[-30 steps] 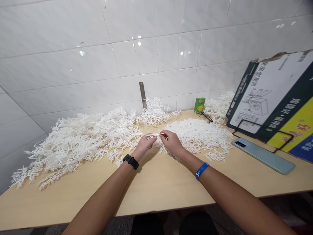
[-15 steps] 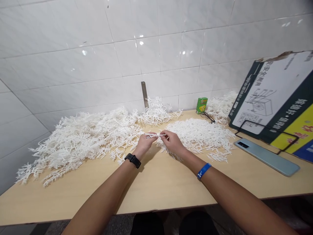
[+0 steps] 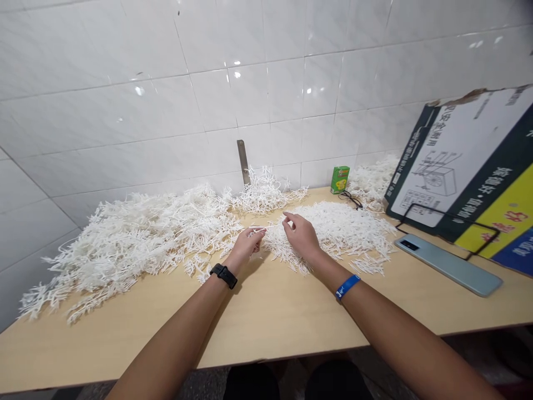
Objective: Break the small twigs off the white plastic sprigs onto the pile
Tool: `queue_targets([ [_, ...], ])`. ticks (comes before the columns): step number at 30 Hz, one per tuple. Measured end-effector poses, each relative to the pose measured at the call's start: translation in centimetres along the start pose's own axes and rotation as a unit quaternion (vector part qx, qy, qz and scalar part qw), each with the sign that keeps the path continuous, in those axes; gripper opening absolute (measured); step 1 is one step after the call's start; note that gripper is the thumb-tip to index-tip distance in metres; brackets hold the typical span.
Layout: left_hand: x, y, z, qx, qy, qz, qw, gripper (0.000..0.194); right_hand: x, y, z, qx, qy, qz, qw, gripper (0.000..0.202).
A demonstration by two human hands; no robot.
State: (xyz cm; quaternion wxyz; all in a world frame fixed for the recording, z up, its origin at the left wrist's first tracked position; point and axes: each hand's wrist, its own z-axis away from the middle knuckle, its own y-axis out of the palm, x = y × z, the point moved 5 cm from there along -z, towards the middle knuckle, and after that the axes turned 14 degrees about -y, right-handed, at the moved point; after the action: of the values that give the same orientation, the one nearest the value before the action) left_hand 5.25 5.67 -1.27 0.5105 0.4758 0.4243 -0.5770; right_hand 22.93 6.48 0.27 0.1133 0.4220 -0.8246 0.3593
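Observation:
My left hand pinches a thin white plastic strip between thumb and forefinger; the strip's free end points right. Just right of that end is my right hand, its thumb and forefinger apart and nothing visible between them. It hovers over the near left part of a flat pile of short white plastic pieces. Left of my left hand spreads a taller heap of branched white plastic pieces. A smaller heap of the same branched pieces lies behind my hands.
A metal ruler leans on the tiled wall. A small green box stands at the back with a dark cord near it. To the right are a phone, a black wire frame and a large printed cardboard box.
My right hand has let go of the strip's right end and moved slightly right, its fingers opening. My left hand keeps its pinch. The view has shifted a little.

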Motion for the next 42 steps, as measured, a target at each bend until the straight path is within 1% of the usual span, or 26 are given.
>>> queue_targets([
  [2,0.0,0.1,0.0,-0.002,-0.002,-0.003,1.000,0.034,0.6,0.3,0.0,0.006,-0.016,-0.049,0.999,0.034],
  [5,-0.2,0.3,0.2,0.001,0.009,-0.016,1.000,0.031,1.5,1.6,0.1,0.067,-0.035,-0.135,0.988,0.029],
  [7,-0.4,0.3,0.3,0.006,0.018,-0.026,0.999,0.028,1.8,2.4,0.3,0.106,-0.039,-0.167,0.980,0.023],
  [8,-0.5,0.3,0.3,0.007,0.022,-0.033,0.999,0.027,1.8,2.7,0.4,0.115,-0.038,-0.173,0.977,0.020],
  [13,-0.6,0.1,0.3,-0.007,0.037,-0.077,0.996,0.028,1.5,2.6,0.4,0.095,-0.018,-0.181,0.979,0.018],
  [16,-0.6,0.0,0.4,-0.022,0.036,-0.092,0.995,0.027,1.6,2.4,0.4,0.106,-0.026,-0.168,0.980,0.020],
  [19,-0.8,0.0,0.6,-0.036,0.043,-0.102,0.993,0.020,1.8,2.3,0.5,0.112,-0.039,-0.153,0.981,0.017],
  [22,-1.1,-0.1,0.6,-0.040,0.054,-0.098,0.993,0.015,1.9,2.2,0.5,0.098,-0.041,-0.157,0.982,0.015],
  [25,-1.1,-0.3,0.3,-0.042,0.055,-0.092,0.993,0.013,1.6,1.9,0.3,0.078,-0.033,-0.147,0.985,0.018],
  [27,-0.9,-0.6,0.2,-0.056,0.050,-0.085,0.994,0.018,1.2,1.6,0.2,0.063,-0.035,-0.117,0.990,0.018],
  [29,-0.6,-0.8,0.0,-0.057,0.037,-0.067,0.995,0.030,0.7,1.3,0.1,0.045,-0.038,-0.072,0.996,0.023],
  [31,-0.2,-0.8,-0.2,-0.037,0.027,-0.029,0.999,0.040,0.2,1.0,0.2,0.026,-0.039,-0.036,0.998,0.036],
  [33,0.0,-0.6,-0.4,-0.009,0.021,0.020,1.000,0.042,0.0,0.8,0.2,0.013,-0.041,-0.031,0.999,0.045],
  [34,0.1,-0.6,-0.4,0.004,0.016,0.046,0.999,0.041,0.0,0.8,0.2,0.009,-0.042,-0.040,0.998,0.046],
  [36,0.3,-0.4,-0.5,0.024,0.006,0.087,0.996,0.038,0.3,0.8,0.1,0.015,-0.035,-0.068,0.997,0.041],
  [38,0.2,-0.4,-0.5,0.030,0.011,0.104,0.994,0.036,0.9,1.1,0.1,0.041,-0.033,-0.101,0.994,0.030],
  [40,0.0,-0.4,-0.4,0.028,0.029,0.089,0.995,0.037,1.7,1.4,0.1,0.075,-0.047,-0.133,0.987,0.022],
  [42,-0.2,-0.3,-0.2,0.033,0.040,0.076,0.996,0.039,2.5,1.7,0.3,0.101,-0.064,-0.154,0.981,0.019],
])
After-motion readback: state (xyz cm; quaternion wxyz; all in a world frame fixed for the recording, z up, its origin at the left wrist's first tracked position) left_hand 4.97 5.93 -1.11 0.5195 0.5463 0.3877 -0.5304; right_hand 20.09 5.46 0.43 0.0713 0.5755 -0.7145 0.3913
